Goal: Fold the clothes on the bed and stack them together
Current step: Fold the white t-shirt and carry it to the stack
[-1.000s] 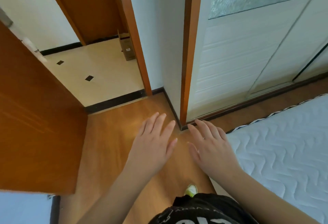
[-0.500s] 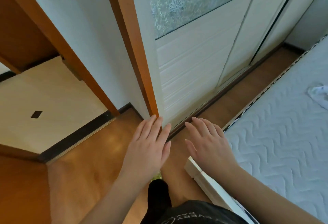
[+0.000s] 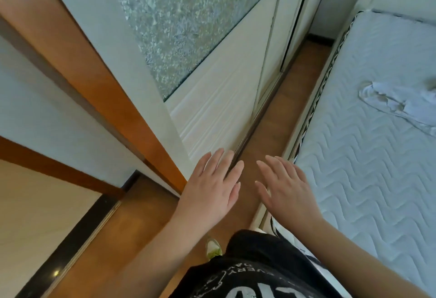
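Nothing looks folded or stacked yet, so the whole task seems to remain. The left hand (image 3: 212, 191) and right hand (image 3: 286, 191) hover over the floor beside the bed (image 3: 368, 179), fingers spread flat and holding nothing. One crumpled white garment (image 3: 398, 102) lies unfolded near the bed's right edge, well apart from both hands.

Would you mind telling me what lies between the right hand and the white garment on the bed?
In the head view, only bare quilted mattress lies between the right hand and the crumpled white garment; nothing else sits on that stretch.
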Tool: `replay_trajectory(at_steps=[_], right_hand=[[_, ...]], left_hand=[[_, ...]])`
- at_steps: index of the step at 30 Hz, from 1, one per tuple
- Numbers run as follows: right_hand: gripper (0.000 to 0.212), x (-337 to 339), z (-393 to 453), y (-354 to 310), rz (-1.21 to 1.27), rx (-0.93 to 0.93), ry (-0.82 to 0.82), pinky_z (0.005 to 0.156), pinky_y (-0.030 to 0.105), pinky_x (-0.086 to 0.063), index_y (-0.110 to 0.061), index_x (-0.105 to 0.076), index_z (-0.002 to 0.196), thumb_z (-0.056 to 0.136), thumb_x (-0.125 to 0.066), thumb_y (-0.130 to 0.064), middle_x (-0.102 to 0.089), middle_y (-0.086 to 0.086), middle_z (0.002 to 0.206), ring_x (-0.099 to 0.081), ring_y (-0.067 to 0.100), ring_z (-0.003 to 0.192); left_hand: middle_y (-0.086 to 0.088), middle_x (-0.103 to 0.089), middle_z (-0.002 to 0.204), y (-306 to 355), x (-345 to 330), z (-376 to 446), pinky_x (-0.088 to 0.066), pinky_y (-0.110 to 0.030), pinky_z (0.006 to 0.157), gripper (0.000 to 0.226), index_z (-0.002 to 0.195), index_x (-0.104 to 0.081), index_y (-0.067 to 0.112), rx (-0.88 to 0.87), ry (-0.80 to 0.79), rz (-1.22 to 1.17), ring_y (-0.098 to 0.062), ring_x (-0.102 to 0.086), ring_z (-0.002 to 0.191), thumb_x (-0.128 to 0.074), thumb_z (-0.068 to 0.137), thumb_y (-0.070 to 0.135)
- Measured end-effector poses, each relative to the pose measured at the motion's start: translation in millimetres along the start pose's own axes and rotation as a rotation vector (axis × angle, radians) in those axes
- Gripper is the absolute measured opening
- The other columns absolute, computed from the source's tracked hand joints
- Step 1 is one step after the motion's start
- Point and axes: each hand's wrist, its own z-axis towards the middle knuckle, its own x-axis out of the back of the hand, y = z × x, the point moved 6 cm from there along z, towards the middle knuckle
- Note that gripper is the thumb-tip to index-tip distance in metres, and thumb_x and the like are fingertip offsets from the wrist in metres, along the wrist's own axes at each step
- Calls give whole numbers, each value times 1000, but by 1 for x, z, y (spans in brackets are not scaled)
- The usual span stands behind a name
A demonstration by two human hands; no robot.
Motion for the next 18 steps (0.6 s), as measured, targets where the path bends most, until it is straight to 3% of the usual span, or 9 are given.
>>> replay_trajectory(at_steps=[4, 11, 18], right_hand=[[48, -1, 14, 20, -18, -126, -19, 103, 39, -41, -19, -57, 130, 95, -38, -44, -57, 3, 133, -51, 23, 125], [54, 5, 63, 86, -38, -272, -52, 109, 44, -37, -20, -52, 137, 95, -32, -49, -51, 0, 143, -43, 23, 136], [47, 20, 135, 207, -59, -392, 87, 112, 38, -25, -16, -53, 136, 91, -44, -29, -49, 2, 144, -39, 24, 137]], left_hand=[[-11, -53, 143, -9, -10, 40, -31, -48, 113, 52, 137, -56, 21, -30, -16, -60, -32, -46, 136, -27, 100, 42], [-4, -52, 144, 3, -27, 142, -22, -40, 111, 47, 139, -52, 26, -92, 23, -117, -27, -44, 137, -49, 97, 46], [-4, -52, 139, 14, -43, 308, -38, -44, 108, 50, 138, -51, 20, -148, 44, -287, -24, -46, 133, -27, 99, 41]])
